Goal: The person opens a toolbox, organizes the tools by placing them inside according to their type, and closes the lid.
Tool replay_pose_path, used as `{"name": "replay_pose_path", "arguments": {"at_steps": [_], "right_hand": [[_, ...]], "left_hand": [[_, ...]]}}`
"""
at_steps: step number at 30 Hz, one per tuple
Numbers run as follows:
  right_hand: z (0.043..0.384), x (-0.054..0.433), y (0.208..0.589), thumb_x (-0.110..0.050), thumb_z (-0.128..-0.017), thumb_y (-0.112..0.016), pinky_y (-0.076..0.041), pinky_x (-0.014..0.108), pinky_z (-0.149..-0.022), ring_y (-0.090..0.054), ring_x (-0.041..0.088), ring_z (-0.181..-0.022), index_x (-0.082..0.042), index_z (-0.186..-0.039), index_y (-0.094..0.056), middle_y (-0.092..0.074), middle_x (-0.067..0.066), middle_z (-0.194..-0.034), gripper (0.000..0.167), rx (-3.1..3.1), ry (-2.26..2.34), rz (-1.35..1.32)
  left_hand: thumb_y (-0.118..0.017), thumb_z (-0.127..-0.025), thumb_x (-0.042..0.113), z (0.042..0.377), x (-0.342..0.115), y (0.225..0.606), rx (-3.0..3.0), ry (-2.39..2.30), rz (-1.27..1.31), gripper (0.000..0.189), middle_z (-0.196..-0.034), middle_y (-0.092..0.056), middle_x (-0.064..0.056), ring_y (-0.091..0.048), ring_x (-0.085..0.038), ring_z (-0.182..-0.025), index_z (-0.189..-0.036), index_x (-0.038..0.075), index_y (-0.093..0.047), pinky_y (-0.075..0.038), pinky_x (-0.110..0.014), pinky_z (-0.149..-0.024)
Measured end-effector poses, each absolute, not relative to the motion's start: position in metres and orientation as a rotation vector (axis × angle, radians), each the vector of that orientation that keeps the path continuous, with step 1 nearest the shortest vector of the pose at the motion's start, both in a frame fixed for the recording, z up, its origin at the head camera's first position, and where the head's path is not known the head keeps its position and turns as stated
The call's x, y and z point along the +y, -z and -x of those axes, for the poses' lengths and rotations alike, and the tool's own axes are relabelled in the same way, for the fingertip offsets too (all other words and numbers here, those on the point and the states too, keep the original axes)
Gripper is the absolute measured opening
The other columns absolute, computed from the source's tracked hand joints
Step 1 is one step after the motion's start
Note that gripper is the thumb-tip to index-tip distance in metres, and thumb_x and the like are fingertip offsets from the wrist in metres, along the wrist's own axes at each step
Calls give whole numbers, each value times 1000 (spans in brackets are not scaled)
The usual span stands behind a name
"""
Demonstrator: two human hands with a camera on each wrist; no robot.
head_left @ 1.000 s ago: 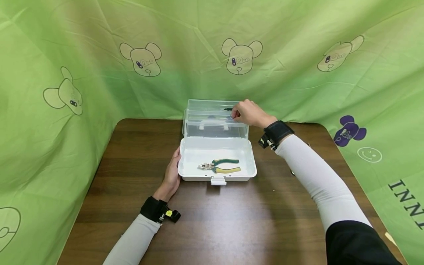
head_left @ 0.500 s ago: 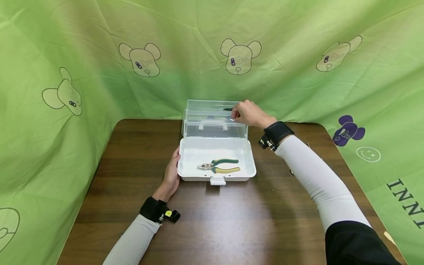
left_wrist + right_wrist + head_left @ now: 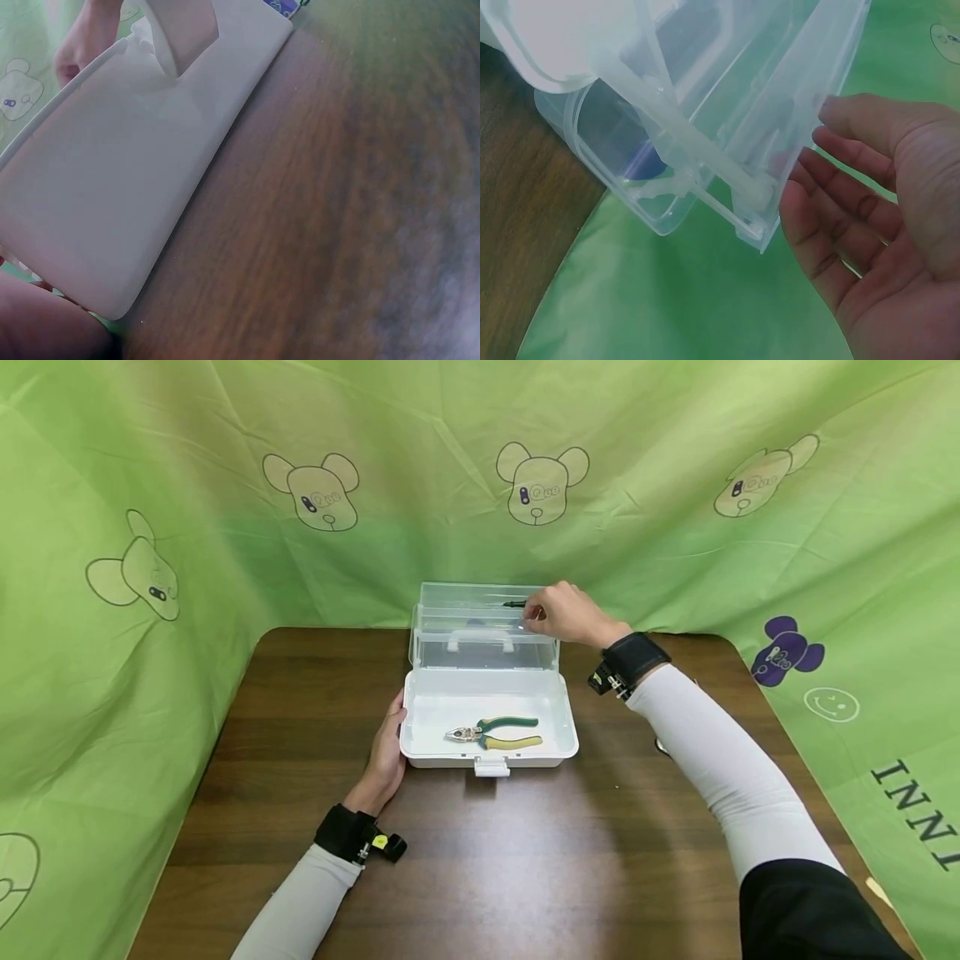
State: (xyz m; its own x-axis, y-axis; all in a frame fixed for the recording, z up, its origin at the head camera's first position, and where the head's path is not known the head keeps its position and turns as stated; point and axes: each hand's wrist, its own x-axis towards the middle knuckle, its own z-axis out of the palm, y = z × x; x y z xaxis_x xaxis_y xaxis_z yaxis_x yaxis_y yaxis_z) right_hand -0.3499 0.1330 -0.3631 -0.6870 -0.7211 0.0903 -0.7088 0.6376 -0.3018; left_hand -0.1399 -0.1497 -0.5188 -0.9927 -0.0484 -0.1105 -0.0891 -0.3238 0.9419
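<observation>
Toolbox [image 3: 491,693] open: white below, translucent above, 1 front latch [image 3: 491,767].

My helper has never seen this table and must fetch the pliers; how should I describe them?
On the brown wooden table stands an open white toolbox, its clear plastic trays raised at the back. The combination pliers lie in its white bottom compartment, jaws toward the person's left. Against white plastic, one green handle and one yellowish handle set them apart.
</observation>
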Motion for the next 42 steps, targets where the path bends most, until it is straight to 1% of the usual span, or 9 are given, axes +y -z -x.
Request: {"name": "replay_pose_path", "arguments": {"at_steps": [4, 9, 15, 18, 23, 29, 36, 42], "right_hand": [[348, 135, 359, -14, -93, -80, -60, 48, -84, -75, 27, -91, -2, -106, -80, -79, 13, -99, 17, 2823, 499, 1208], [345, 140, 355, -16, -94, -80, -58, 47, -81, -74, 27, -89, -2, -109, -79, -79, 12, -99, 20, 2867, 513, 1189], [341, 149, 352, -18, -96, -79, -58, 49, -81, -75, 31, -93, 1, -115, -77, -78, 16, -104, 27, 2897, 508, 1171], [338, 156, 354, -19, -97, -78, -58, 50, -81, -75, 32, -94, 1, -116, -75, -78, 16, -105, 28, 2913, 472, 1169], [333, 167, 360, -20, -97, -77, -58, 50, -78, -74, 31, -90, 0, -118, -75, -78, 15, -105, 29, 2936, 435, 1157], [327, 180, 367, -20, -97, -77, -58, 52, -77, -75, 33, -92, 0, -121, -74, -78, 16, -107, 31, 2978, 433, 1143], [320, 196, 378, -22, -98, -76, -58, 53, -72, -75, 31, -88, -2, -122, -73, -79, 12, -104, 31, 3026, 403, 1135], [313, 209, 385, -23, -98, -76, -57, 54, -69, -74, 31, -87, -3, -121, -73, -78, 12, -102, 31, 3062, 365, 1092]], "left_hand": [[-22, -114, 17, 139, -149, 517, 1804, -2533, 178, 58, -177, -14, -8, -10, -22, -162, -171, 8, -14, -10, -44, -130], [-22, -114, 17, 139, -149, 516, 1796, -2539, 169, 58, -177, -14, -8, -10, -22, -162, -171, 8, -14, -10, -44, -130], [-22, -114, 17, 139, -150, 517, 1821, -2532, 159, 58, -177, -13, -8, -9, -22, -162, -171, 9, -13, -10, -45, -130], [-22, -114, 17, 140, -150, 518, 1820, -2527, 163, 58, -177, -13, -8, -9, -22, -162, -171, 8, -13, -10, -45, -130], [-22, -114, 17, 139, -149, 518, 1816, -2529, 179, 58, -177, -14, -8, -10, -22, -162, -171, 8, -14, -10, -45, -130], [-22, -114, 17, 139, -149, 518, 1812, -2536, 172, 58, -177, -14, -8, -11, -22, -161, -171, 8, -14, -11, -44, -130], [-23, -114, 16, 140, -149, 518, 1816, -2537, 166, 58, -177, -14, -8, -11, -22, -162, -170, 7, -14, -11, -45, -130], [-22, -114, 16, 141, -150, 519, 1806, -2543, 168, 57, -177, -14, -8, -11, -21, -161, -171, 8, -14, -11, -44, -130]]}}
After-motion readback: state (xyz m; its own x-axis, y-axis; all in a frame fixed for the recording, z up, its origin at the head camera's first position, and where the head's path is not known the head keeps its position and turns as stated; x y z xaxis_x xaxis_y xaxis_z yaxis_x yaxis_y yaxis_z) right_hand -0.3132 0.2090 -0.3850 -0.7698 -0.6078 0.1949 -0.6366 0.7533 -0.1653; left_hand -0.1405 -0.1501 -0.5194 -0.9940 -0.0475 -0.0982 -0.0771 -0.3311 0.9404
